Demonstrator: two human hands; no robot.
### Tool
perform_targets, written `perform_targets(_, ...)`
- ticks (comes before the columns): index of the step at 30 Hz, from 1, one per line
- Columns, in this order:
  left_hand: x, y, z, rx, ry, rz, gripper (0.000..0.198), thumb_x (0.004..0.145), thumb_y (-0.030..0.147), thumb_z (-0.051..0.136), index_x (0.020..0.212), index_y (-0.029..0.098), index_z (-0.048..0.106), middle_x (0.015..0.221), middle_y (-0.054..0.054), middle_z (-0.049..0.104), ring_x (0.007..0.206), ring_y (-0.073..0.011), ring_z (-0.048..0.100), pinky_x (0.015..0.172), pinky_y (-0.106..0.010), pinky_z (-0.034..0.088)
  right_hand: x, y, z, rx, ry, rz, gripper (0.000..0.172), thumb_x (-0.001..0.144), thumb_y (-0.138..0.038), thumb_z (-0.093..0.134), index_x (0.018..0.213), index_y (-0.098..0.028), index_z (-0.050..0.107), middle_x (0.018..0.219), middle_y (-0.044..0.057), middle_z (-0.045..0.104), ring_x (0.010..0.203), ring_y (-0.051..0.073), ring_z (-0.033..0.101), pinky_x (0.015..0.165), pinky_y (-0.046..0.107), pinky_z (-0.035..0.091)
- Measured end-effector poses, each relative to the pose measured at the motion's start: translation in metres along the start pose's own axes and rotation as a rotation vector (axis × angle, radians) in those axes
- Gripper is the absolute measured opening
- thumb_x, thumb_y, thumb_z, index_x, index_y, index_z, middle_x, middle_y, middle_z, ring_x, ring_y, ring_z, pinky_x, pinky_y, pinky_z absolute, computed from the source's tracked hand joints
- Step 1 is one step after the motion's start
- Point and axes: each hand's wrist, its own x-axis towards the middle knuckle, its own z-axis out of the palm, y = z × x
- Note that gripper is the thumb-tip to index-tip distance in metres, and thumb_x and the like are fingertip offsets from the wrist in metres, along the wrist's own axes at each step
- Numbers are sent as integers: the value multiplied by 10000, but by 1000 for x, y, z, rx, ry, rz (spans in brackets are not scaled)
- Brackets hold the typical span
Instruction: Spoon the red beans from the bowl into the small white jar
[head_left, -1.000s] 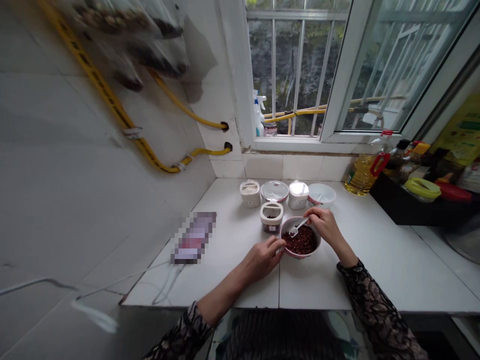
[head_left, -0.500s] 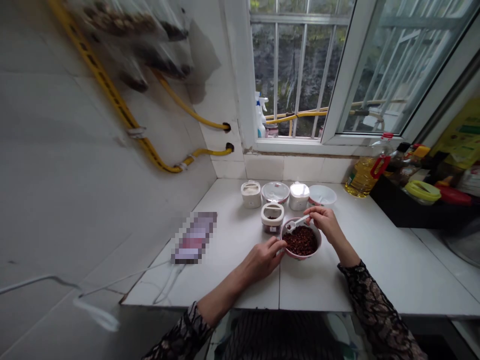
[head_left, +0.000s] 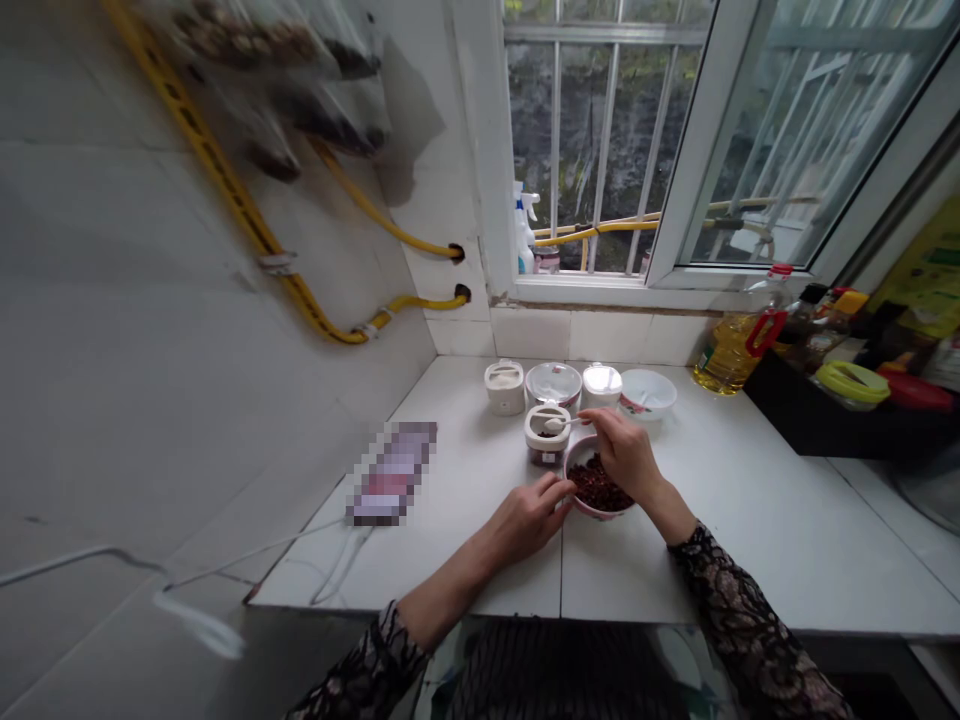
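A small white spoon (head_left: 561,424) is pinched in my right hand (head_left: 628,452), its bowl tipped over the open mouth of a seasoning jar (head_left: 546,456). Dark reddish contents show inside that jar. Just in front and to the right stands a bowl (head_left: 602,515) of dark red dried bits (head_left: 598,488), which look like Sichuan peppercorns or crushed chilli. My left hand (head_left: 538,508) grips this bowl's left rim, thumb and fingers closed on it. Part of the bowl is hidden beneath my right hand.
Behind the jar stand two more jars, one pale-filled (head_left: 505,388) and one white (head_left: 601,384), a covered bowl (head_left: 553,381) and a white bowl (head_left: 649,394). An oil bottle (head_left: 726,350) and a black condiment box (head_left: 787,410) are at right. A blurred-out phone (head_left: 394,475) lies left.
My right hand has moved left with the spoon, from above the bowl of dried bits to over the open jar. My left hand still holds the bowl's rim.
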Motion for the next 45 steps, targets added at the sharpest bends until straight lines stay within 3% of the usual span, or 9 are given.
perform_targets(6, 1, 0, 0, -4, 21, 15, 165, 958, 157, 435, 1095, 170, 525, 894, -48, 594, 641, -113, 594, 605, -217, 517, -4, 9, -20, 121, 137, 226, 224, 897, -193, 434, 925, -184, 656, 753, 37, 700, 677, 177, 660, 650, 277, 515)
perform_targets(9, 1, -1, 1, -4, 26, 25, 166, 954, 152, 439, 1095, 170, 524, 896, -46, 591, 634, -111, 593, 596, -215, 513, -9, 17, -24, 49, 52, 242, 224, 849, -168, 445, 872, -180, 668, 724, 42, 696, 664, 186, 656, 648, 282, 502)
perform_targets(13, 0, 0, 0, -8, 9, 11, 186, 955, 156, 431, 1116, 177, 523, 898, -45, 589, 629, -109, 587, 596, -216, 514, -12, 18, -19, -119, -136, 204, 236, 816, -133, 457, 855, -187, 683, 834, 76, 725, 771, 218, 669, 713, 308, 486)
perform_targets(17, 0, 0, -1, -20, -8, -13, 191, 959, 167, 433, 1126, 185, 524, 903, -43, 588, 647, -108, 589, 621, -220, 521, -11, 14, -16, -117, -248, 278, 252, 796, -127, 459, 841, -199, 696, 837, 63, 735, 782, 209, 669, 707, 293, 471)
perform_targets(26, 0, -1, 1, -20, 15, 15, 170, 950, 153, 435, 1096, 174, 519, 911, -52, 594, 646, -115, 595, 608, -223, 521, -8, 25, -22, 185, -76, 559, 245, 723, -229, 432, 726, -192, 674, 606, 23, 674, 605, 193, 629, 629, 296, 470)
perform_targets(31, 0, -1, 0, -11, 8, 7, 185, 940, 145, 448, 1102, 182, 527, 905, -45, 599, 642, -109, 599, 613, -218, 523, -9, 25, -23, 263, -66, 574, 229, 704, -255, 450, 714, -193, 670, 580, 18, 662, 587, 192, 615, 619, 298, 467)
perform_targets(37, 0, 0, -1, -9, -3, -6, 175, 954, 156, 439, 1102, 183, 526, 915, -47, 597, 653, -107, 601, 620, -217, 524, -10, 26, -22, 147, -71, 569, 235, 685, -238, 436, 677, -203, 668, 591, 18, 664, 607, 195, 613, 633, 302, 453)
perform_targets(45, -1, 0, 1, -13, -5, -7, 166, 960, 162, 427, 1099, 174, 518, 924, -56, 599, 653, -112, 593, 620, -226, 525, -8, 30, -23, 293, -82, 590, 226, 675, -209, 455, 682, -187, 680, 546, 13, 655, 553, 190, 599, 608, 303, 469)
